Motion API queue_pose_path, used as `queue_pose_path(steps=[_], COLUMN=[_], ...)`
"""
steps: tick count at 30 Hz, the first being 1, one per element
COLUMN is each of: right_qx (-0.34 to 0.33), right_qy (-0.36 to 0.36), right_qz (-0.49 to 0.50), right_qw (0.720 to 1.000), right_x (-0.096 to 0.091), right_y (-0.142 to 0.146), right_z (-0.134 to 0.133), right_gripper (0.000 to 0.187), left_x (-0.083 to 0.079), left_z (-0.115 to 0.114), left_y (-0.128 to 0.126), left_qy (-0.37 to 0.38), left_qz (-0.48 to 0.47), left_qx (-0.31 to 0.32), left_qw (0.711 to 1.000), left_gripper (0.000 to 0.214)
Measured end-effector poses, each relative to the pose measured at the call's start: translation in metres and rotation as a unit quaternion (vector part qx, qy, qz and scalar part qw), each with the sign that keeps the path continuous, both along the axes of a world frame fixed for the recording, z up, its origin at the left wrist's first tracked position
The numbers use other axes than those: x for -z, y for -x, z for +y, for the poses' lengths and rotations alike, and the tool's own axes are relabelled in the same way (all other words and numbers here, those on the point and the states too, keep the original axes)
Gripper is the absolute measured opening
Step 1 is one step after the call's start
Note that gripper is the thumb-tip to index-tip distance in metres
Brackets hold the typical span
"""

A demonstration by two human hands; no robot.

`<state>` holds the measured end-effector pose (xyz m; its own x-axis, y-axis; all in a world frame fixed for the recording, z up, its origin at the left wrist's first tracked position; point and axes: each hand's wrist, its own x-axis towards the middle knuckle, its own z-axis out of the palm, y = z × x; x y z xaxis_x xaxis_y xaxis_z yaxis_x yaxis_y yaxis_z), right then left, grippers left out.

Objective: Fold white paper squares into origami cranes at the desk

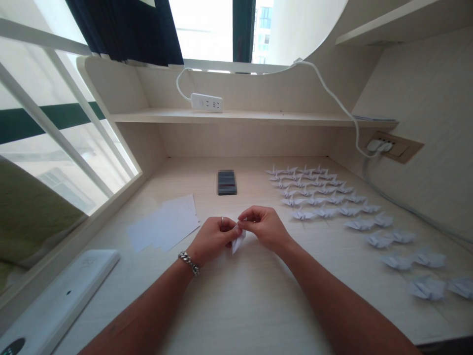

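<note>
Between my two hands is a small piece of folded white paper (pixel 238 241), its pointed end hanging down. My left hand (pixel 214 237) is closed on it from the left, with a ring on one finger and a chain bracelet at the wrist. At the paper's upper edge, my right hand (pixel 264 226) pinches with thumb and forefinger. To the right stand rows of folded paper cranes (pixel 314 190), several in each back row. Loose white paper sheets (pixel 170 222) lie overlapping to the left of my hands.
A dark, blurred rectangular object (pixel 226 182) lies beyond my hands. On the left front is a long white device (pixel 70 301). A power strip (pixel 207 102) sits on the shelf (pixel 251 117); a white cable (pixel 332 93) runs down to the wall socket (pixel 397 146).
</note>
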<state>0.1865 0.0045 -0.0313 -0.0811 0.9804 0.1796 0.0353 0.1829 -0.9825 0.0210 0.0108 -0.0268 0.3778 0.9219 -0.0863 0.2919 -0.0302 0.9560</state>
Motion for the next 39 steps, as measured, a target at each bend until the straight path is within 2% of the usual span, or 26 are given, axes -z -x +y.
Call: queue_pose_path(steps=[8,15,21,29,34,39], right_qx=[-0.015,0.006,0.010,0.027,0.004,-0.011], right_qy=[0.009,-0.019,-0.024,-0.035,-0.017,0.029], right_qz=[0.049,-0.055,-0.048,-0.078,0.011,0.093], right_qw=[0.999,0.998,0.999,0.996,1.000,0.995], right_x=[0.0008,-0.0039,-0.0017,-0.0027,-0.0027,-0.0054], right_y=[0.0008,0.0015,0.0018,0.0029,0.0021,-0.0008], right_z=[0.0013,-0.0052,-0.0038,-0.0058,-0.0040,0.0000], right_gripper=[0.014,0.019,0.012,0.012,0.011,0.020], left_x=[-0.0067,-0.0061,-0.0042,-0.0019,-0.0048,-0.0045], left_z=[-0.0019,-0.0029,-0.0018,-0.0010,-0.0021,-0.0016], left_y=[-0.0002,0.0000,-0.0003,0.0002,-0.0009,-0.0009], left_qy=[-0.007,-0.031,-0.035,-0.040,-0.022,-0.001], left_qz=[0.030,0.046,0.045,0.049,0.031,0.010], left_qx=[-0.008,-0.007,-0.001,-0.001,-0.005,-0.017], left_qw=[0.999,0.998,0.998,0.998,0.999,1.000], left_gripper=[0.022,0.023,0.021,0.021,0.019,0.020])
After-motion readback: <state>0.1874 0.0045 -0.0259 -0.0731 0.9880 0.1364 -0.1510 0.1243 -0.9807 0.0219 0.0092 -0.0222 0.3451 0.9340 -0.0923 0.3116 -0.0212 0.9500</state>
